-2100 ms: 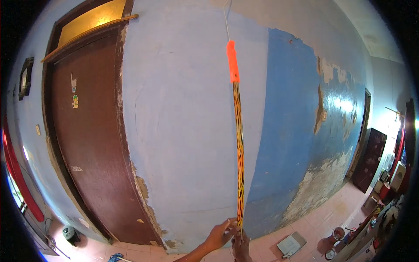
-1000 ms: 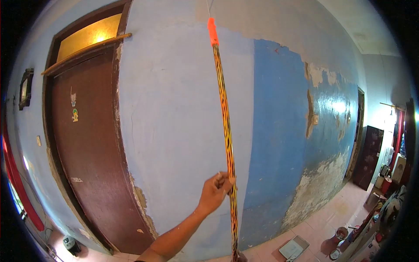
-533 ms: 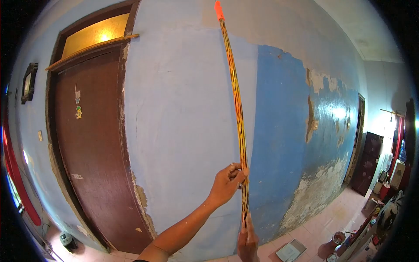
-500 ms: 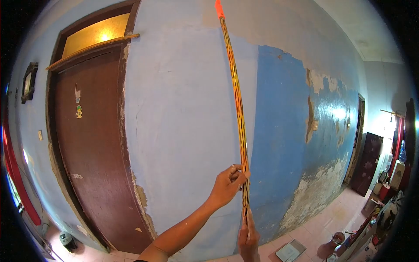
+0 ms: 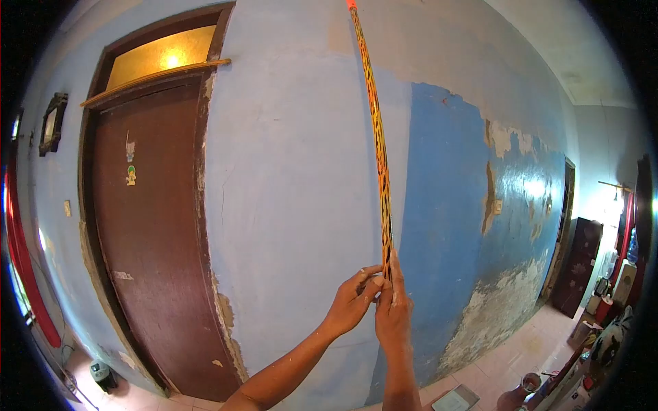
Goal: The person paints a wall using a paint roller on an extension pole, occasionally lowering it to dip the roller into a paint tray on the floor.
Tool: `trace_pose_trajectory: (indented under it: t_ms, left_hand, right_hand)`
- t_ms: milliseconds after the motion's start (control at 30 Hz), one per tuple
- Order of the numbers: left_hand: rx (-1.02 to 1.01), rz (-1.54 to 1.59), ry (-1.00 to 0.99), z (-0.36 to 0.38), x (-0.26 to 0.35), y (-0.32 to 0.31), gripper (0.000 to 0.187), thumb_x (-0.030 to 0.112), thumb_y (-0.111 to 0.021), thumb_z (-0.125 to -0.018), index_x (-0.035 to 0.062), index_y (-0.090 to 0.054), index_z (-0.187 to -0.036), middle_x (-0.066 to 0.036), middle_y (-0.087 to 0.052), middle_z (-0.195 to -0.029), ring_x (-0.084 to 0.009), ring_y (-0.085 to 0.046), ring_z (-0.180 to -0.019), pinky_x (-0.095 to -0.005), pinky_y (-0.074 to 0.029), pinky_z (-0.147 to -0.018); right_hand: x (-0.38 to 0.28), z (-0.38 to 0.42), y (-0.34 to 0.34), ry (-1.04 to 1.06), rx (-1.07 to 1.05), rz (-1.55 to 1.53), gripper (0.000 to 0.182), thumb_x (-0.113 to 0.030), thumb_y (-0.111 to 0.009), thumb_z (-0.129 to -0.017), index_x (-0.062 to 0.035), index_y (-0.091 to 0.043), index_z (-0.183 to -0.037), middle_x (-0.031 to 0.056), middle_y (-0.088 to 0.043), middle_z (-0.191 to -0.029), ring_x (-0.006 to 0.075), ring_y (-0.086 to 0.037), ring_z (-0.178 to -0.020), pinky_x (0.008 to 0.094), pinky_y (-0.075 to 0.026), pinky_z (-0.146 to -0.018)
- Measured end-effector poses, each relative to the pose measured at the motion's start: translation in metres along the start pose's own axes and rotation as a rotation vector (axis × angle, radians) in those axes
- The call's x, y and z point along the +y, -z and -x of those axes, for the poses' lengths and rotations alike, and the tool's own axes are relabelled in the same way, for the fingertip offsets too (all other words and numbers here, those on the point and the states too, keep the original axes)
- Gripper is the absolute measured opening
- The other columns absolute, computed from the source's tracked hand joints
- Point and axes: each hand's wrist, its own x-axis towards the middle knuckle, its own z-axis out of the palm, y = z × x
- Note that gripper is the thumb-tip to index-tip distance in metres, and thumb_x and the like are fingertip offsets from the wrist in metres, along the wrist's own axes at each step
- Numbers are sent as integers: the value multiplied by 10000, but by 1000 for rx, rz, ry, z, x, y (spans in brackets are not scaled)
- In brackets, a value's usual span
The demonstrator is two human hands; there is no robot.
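A long pole (image 5: 376,127) with a yellow, orange and black pattern rises almost vertically in front of the wall (image 5: 295,178). Its orange tip (image 5: 352,4) is cut off by the top of the view. My left hand (image 5: 352,305) pinches the pole near its lower end, fingers closed on its left side. Close against it, my right hand (image 5: 393,314) is wrapped around the lower end, one finger stretched up along the shaft. The two hands nearly touch, and they hide the pole's bottom end.
On the left is a brown door (image 5: 151,226) with a wooden strip (image 5: 157,81) across its top. Peeling plaster (image 5: 490,315) marks the blue wall at right. A flat tray-like object (image 5: 456,399), a reddish container (image 5: 528,385) and household clutter (image 5: 603,342) lie on the right.
My right hand has moved up the view beside my left hand, still on the pole. The pole's orange tip has risen partly out of view. The room has shifted slightly down and right.
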Motion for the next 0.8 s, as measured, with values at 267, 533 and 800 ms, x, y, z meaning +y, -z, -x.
trace_pose_trajectory:
  t_ms: [267,533,800]
  left_hand:
    - [22,-116,72,9,-18,17,458,307,-495,-1033,-1,-474,-1370,-93,-653,-1047,-158,-631,-997,-313,-534,-811]
    - [1,-123,137,20,-54,21,471,226,-593,-993,-78,-461,-1327,-71,-653,-883,-126,-628,-846,-272,-495,-749]
    - [-22,-205,261,51,-87,22,447,235,-655,-955,-48,-515,-1272,-58,-649,-845,-118,-609,-821,-279,-489,-741]
  right_hand:
    - [97,78,-18,76,24,106,473,-174,-358,-1054,-32,-302,-1501,270,-591,-1272,375,-675,-1029,390,-559,-716]
    - [205,229,-27,-102,-44,194,469,-222,-452,-1029,-24,-414,-1452,252,-651,-1093,315,-615,-734,401,-502,-634]
    - [244,343,-20,63,52,234,458,-205,-424,-1032,-18,-397,-1449,241,-654,-1111,360,-628,-780,418,-513,-648]
